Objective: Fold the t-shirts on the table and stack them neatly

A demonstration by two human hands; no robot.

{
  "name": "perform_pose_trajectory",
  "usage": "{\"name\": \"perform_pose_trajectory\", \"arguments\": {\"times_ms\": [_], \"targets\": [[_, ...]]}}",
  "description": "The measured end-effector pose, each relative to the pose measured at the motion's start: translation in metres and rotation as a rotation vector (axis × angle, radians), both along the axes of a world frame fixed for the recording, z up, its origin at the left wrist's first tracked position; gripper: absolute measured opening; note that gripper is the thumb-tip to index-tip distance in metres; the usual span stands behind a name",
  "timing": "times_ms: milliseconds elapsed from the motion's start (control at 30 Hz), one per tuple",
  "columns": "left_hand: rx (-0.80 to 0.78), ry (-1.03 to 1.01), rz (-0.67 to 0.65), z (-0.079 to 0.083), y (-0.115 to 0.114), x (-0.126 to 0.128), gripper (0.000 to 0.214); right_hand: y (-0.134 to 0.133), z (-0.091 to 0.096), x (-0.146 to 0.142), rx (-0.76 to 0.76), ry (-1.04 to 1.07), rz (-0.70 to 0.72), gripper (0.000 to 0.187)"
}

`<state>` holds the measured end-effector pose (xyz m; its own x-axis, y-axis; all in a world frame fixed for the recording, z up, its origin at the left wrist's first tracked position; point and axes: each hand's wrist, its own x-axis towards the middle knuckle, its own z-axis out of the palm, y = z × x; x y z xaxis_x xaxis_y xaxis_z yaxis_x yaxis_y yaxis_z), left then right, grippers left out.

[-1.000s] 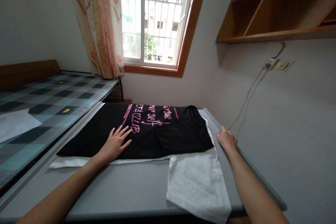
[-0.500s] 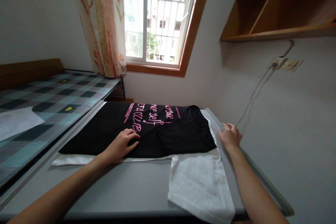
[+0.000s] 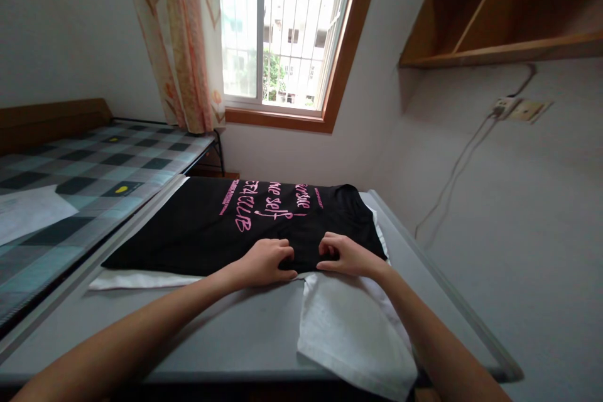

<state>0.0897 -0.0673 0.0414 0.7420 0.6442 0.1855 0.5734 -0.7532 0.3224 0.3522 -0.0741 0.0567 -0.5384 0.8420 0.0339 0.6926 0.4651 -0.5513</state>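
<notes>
A black T-shirt (image 3: 202, 226) with pink lettering lies folded lengthwise on the grey board-like tabletop (image 3: 226, 333). Beneath it is a white garment (image 3: 141, 279), whose white sleeve (image 3: 353, 333) spreads over the near edge of the table. My left hand (image 3: 268, 260) rests at the near edge of the black T-shirt, fingers bent and thumb apart from them. Close by on the right, my right hand (image 3: 348, 255) touches the same edge near the black sleeve, its fingers curled with a gap to the thumb. The two hands face each other.
On the left stands a bed with a checked mattress (image 3: 141, 151) and white paper (image 3: 32, 210) on it. A curtain (image 3: 188, 44) hangs beside the barred window (image 3: 292, 44). At right, a wooden shelf (image 3: 494, 53) sits above a wall socket (image 3: 513, 108) with a cable.
My right hand has left the table's right edge and moved left onto the black T-shirt. My left hand has slid right along its near edge. The white sleeve has shifted slightly.
</notes>
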Motion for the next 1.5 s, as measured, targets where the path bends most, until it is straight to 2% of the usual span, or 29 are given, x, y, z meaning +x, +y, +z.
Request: {"name": "perform_pose_trajectory", "arguments": {"times_ms": [133,233,333,467,567,667,833,1033,1133,1267,1367,1500], "targets": [[-0.018,-0.004,0.007,0.003,0.001,0.008,0.013,-0.008,0.005,0.001,0.016,-0.053,0.040,0.025],[-0.036,-0.072,0.055,0.006,0.000,0.007,0.013,-0.015,0.006,0.007,0.100,-0.110,0.039,0.022],[-0.050,-0.076,0.051,0.005,-0.002,0.002,0.015,-0.022,0.003,0.021,0.205,-0.198,0.010,0.035],[-0.050,0.039,0.011,-0.001,-0.009,-0.019,0.030,-0.027,-0.004,0.052,0.297,-0.272,-0.077,0.048],[-0.037,0.087,0.037,-0.002,-0.011,-0.045,0.033,-0.026,-0.009,0.075,0.307,-0.238,-0.171,0.042],[-0.025,0.141,0.037,0.000,-0.009,-0.077,0.036,-0.022,-0.012,0.092,0.301,-0.102,-0.259,0.029],[-0.018,0.210,0.086,0.009,-0.001,-0.143,0.038,-0.019,-0.014,0.108,0.194,0.090,-0.343,0.024],[-0.060,0.193,0.310,0.018,0.008,-0.240,0.027,-0.017,-0.019,0.113,0.159,0.139,-0.408,0.030],[-0.110,0.060,0.419,0.016,0.007,-0.278,0.031,-0.015,-0.015,0.116,0.162,0.168,-0.433,0.028],[-0.148,-0.166,0.587,0.007,-0.003,-0.300,0.044,-0.016,-0.008,0.124,0.135,0.161,-0.442,0.032],[-0.115,-0.231,0.629,0.004,-0.011,-0.303,0.046,-0.020,-0.005,0.131,0.132,0.166,-0.415,0.035],[-0.085,-0.205,0.612,0.021,-0.017,-0.309,0.047,-0.027,0.001,0.139,0.098,0.159,-0.408,0.043]]}}
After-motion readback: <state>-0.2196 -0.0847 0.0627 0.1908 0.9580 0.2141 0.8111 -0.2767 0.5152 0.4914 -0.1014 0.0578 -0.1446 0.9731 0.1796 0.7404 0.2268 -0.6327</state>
